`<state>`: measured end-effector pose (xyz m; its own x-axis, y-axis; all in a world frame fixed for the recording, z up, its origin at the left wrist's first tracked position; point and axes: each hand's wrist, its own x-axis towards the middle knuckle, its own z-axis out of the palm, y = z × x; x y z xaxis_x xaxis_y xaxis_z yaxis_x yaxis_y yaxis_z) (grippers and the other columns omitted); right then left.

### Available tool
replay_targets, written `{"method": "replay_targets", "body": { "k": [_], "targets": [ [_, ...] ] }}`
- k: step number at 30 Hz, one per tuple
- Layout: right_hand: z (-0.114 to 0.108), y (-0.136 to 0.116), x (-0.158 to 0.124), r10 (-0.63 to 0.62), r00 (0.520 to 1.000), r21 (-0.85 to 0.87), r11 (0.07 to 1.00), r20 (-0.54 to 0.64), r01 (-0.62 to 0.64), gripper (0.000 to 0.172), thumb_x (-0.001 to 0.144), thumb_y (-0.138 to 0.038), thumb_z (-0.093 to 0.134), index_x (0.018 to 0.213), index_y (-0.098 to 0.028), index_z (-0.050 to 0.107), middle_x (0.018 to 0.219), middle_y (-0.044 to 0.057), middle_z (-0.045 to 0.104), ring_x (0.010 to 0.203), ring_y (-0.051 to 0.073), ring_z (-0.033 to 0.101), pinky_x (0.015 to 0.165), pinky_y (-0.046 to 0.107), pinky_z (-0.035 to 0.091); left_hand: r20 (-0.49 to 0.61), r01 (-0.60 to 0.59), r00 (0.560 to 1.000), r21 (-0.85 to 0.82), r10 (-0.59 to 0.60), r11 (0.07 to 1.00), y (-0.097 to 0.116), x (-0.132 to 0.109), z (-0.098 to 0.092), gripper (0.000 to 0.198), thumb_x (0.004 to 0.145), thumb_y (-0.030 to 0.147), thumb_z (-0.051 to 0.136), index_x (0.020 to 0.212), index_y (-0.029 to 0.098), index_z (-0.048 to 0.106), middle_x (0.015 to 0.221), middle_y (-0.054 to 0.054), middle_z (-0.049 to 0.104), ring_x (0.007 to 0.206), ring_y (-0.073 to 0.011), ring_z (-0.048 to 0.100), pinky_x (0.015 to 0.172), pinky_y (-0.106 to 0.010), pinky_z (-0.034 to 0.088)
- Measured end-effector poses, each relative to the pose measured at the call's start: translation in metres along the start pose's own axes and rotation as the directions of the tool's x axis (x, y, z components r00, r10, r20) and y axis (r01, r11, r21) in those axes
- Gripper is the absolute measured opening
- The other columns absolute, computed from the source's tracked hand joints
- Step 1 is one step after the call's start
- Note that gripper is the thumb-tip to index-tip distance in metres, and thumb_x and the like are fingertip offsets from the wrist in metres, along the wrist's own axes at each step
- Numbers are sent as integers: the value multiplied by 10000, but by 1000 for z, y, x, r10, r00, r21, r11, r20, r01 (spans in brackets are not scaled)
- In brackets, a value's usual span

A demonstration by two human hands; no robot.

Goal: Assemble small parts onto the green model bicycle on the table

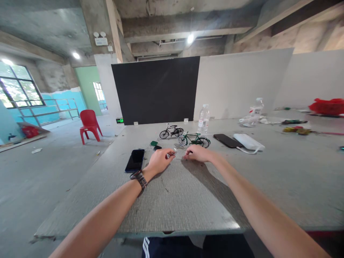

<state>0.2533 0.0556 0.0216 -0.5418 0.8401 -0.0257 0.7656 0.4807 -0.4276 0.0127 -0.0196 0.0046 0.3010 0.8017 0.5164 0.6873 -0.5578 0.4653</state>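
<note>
My left hand, with a watch on its wrist, pinches a small silvery metal part above the table. To its right, my right hand is closed at the fingertips near the tabletop; whatever it pinches is too small to name. Just beyond my right hand stands a green model bicycle. A black model bicycle stands farther back and to the left. Beside my left hand lie a small green piece and a small black piece.
A dark phone lies left of my left hand. Rightward are another dark phone, a white power bank with a cable, and clear plastic bottles. A black panel stands behind the grey table; a red bag sits far right.
</note>
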Motion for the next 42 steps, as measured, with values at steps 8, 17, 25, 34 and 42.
{"method": "replay_targets", "body": {
  "k": [8,17,25,34,42],
  "targets": [
    [2,-29,-2,-91,953,132,982,-290,134,479,893,-630,476,839,-187,650,721,43,588,620,167,476,593,302,323,65,-15,998,21,14,1000,-1,0,1,238,892,310,605,1067,246,753,1011,-8,762,900,-172,682,824,-254,501],
    [8,-40,-3,-94,963,174,975,-252,141,456,882,-602,514,841,-171,657,680,14,528,610,151,432,579,296,292,128,-32,991,44,26,999,-2,0,0,255,896,335,600,1081,264,760,1025,-13,758,899,-171,668,828,-259,497],
    [7,-36,-1,-91,966,129,984,-243,125,435,885,-571,515,869,-163,666,701,30,564,621,156,457,589,289,297,150,-18,989,64,8,998,1,0,-2,266,897,344,595,1085,261,764,1019,-26,756,878,-174,665,808,-257,498],
    [4,-39,-6,-95,972,122,985,-215,123,488,893,-616,488,883,-164,670,703,34,575,612,158,469,587,297,299,164,-34,986,52,25,998,0,-1,-2,266,901,348,588,1080,260,763,1024,-22,754,872,-171,661,794,-257,492],
    [7,-38,-4,-112,974,114,984,-199,137,468,883,-604,505,838,-169,670,733,54,616,619,164,483,584,300,304,170,-34,985,55,24,998,1,-1,-3,271,904,351,587,1084,248,760,1027,-32,756,883,-176,667,811,-263,503]
  ]
}}
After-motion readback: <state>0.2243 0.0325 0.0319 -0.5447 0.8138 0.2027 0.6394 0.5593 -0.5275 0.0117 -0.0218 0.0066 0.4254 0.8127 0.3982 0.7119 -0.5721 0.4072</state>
